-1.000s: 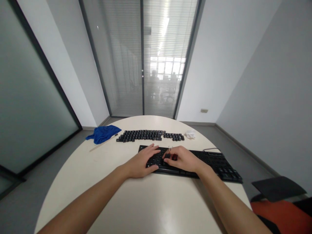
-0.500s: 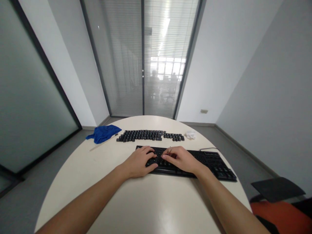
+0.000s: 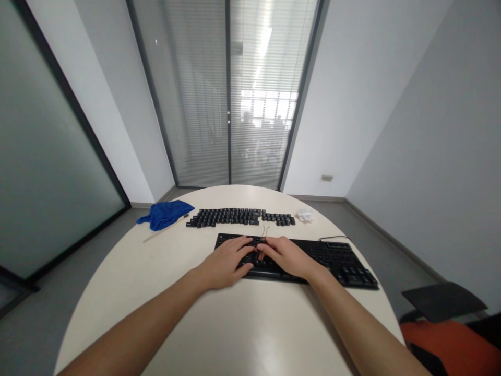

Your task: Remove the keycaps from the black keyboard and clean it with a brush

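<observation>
Black keyboard (image 3: 323,254), loose keycaps (image 3: 227,216), lettering (image 3: 274,217) illegible

A pale, rounded worktop (image 3: 242,334) stands in a room with light walls (image 3: 364,94). At its far left lies a crumpled blue cloth (image 3: 166,214), a thin, dark-tipped stick (image 3: 164,230) just beside it; at far right, a white crumpled item (image 3: 304,215). Beyond rise glass panels (image 3: 195,130) with blinds. An orange-seated chair (image 3: 438,337) stands at lower right, a frosted panel (image 3: 47,141) at left.
</observation>
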`<state>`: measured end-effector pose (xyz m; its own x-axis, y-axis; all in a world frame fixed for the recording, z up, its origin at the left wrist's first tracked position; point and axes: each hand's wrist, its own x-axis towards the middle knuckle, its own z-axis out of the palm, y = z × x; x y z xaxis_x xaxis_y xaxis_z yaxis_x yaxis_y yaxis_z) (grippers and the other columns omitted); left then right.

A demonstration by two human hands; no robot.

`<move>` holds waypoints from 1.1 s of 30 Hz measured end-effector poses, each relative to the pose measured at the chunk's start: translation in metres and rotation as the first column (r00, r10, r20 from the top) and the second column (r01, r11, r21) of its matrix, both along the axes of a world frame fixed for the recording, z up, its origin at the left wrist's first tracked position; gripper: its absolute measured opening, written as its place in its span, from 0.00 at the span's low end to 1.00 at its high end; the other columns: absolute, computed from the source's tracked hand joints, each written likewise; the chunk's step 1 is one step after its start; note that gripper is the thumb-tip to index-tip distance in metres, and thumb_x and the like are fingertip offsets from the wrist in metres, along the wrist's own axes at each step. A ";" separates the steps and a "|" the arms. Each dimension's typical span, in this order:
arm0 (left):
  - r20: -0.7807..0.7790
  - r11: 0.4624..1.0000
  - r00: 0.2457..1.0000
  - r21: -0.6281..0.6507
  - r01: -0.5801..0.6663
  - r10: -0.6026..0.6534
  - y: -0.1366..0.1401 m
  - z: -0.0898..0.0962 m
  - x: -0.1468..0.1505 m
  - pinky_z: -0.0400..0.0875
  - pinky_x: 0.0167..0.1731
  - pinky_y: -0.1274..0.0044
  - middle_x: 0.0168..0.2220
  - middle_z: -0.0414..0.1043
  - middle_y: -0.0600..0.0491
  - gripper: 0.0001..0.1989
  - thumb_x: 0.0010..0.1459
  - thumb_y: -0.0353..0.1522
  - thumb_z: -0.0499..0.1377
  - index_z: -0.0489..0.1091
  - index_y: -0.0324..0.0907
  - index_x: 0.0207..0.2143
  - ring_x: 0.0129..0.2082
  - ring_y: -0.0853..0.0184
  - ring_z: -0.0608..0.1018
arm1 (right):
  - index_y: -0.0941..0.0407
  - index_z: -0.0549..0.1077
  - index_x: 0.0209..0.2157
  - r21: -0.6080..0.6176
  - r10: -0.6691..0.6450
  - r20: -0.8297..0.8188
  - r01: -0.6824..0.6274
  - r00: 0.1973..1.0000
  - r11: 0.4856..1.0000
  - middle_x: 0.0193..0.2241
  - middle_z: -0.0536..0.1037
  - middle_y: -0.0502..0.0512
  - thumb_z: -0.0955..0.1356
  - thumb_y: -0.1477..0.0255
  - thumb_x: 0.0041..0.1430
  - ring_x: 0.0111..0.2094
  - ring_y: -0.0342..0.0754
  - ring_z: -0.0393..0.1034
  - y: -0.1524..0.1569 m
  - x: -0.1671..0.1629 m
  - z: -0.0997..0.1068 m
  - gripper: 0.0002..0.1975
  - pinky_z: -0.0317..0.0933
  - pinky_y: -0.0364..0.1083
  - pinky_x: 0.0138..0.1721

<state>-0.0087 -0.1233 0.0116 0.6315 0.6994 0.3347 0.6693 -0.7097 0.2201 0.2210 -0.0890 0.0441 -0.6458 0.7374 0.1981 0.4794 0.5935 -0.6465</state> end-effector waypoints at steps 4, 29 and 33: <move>0.026 1.000 1.000 -0.025 -0.009 0.010 0.000 -0.001 0.000 0.58 0.63 0.59 0.63 0.62 0.45 0.21 0.64 0.37 0.55 0.65 0.43 0.58 0.64 0.55 0.63 | 0.55 0.75 0.35 -0.018 -0.005 -0.018 0.005 1.000 1.000 0.33 0.82 0.53 0.59 0.60 0.70 0.36 0.49 0.76 0.001 -0.003 -0.005 0.19 0.63 0.45 0.41; 0.421 0.953 0.898 -0.304 0.006 0.128 0.011 -0.001 -0.003 0.66 0.53 0.68 0.46 0.76 0.50 0.10 0.57 0.30 0.62 0.73 0.44 0.43 0.49 0.60 0.75 | 0.56 0.74 0.40 -0.225 -0.146 -0.303 0.078 0.942 0.971 0.32 0.81 0.54 0.62 0.55 0.66 0.36 0.49 0.76 0.003 -0.019 -0.018 0.19 0.66 0.46 0.39; 0.431 0.948 0.889 -0.318 -0.013 0.156 0.011 -0.003 -0.003 0.67 0.52 0.68 0.45 0.76 0.50 0.11 0.58 0.29 0.62 0.72 0.44 0.44 0.48 0.61 0.75 | 0.56 0.73 0.40 -0.245 -0.150 -0.307 0.074 0.940 0.967 0.31 0.81 0.54 0.62 0.56 0.67 0.35 0.49 0.76 0.002 -0.019 -0.018 0.19 0.66 0.46 0.38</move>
